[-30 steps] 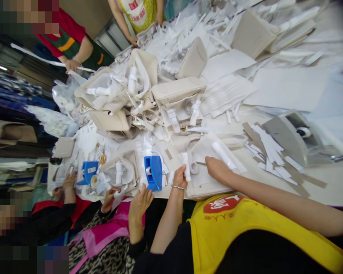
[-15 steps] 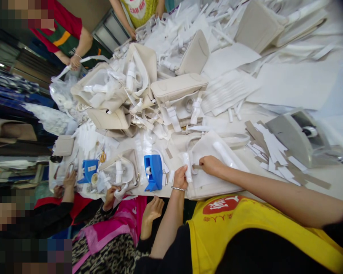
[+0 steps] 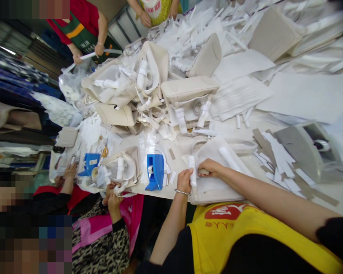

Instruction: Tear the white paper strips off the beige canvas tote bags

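At my ten o'clock stands a blue tape dispenser (image 3: 155, 172); a grey tape dispenser (image 3: 305, 146) sits at two o'clock, beige bags (image 3: 148, 91) heaped at twelve.

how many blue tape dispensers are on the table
2. One blue dispenser stands at the near table edge, just left of the left hand. The other is further left, by a co-worker's hand. More may be hidden under the clutter.

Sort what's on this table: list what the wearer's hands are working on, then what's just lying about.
In hand:
left hand gripping white paper-wrapped strap
right hand on flat cream bag

Lying about:
blue tape dispenser
grey tape dispenser
heap of cream bags
scattered paper strips
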Demonstrator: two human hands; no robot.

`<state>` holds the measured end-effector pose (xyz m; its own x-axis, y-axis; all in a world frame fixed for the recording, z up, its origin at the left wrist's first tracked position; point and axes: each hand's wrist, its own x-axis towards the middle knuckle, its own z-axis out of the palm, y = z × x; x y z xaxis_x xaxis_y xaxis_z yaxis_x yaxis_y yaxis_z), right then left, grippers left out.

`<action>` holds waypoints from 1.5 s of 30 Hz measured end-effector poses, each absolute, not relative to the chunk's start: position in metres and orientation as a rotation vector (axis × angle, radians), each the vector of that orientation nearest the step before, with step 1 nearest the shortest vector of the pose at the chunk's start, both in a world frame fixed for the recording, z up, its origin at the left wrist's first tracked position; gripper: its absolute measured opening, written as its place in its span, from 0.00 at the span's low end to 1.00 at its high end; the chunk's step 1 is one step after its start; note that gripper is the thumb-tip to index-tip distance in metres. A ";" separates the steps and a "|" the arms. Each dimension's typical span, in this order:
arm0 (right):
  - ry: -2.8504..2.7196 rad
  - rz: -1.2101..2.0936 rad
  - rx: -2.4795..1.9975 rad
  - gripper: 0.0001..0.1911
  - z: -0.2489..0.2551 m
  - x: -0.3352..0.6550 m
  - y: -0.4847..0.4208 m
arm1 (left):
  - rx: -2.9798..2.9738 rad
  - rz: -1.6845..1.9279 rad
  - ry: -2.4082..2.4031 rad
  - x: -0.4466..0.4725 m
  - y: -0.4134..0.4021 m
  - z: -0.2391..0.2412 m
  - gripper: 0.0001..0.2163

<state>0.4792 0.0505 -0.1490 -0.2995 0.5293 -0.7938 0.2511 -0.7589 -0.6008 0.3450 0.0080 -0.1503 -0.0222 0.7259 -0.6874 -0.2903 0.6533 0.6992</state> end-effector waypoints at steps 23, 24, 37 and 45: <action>0.053 2.148 -1.214 0.03 -0.165 0.476 0.007 | 0.827 0.861 1.636 0.350 0.002 -0.152 0.10; 0.042 2.143 -1.211 0.02 -0.167 0.475 0.006 | 0.901 0.845 1.681 0.351 0.002 -0.150 0.09; -0.133 2.193 -1.167 0.11 -0.171 0.474 0.011 | 1.321 0.588 1.759 0.358 -0.002 -0.144 0.12; -0.150 2.165 -1.154 0.15 -0.166 0.469 0.012 | 1.336 0.614 1.665 0.354 -0.007 -0.136 0.17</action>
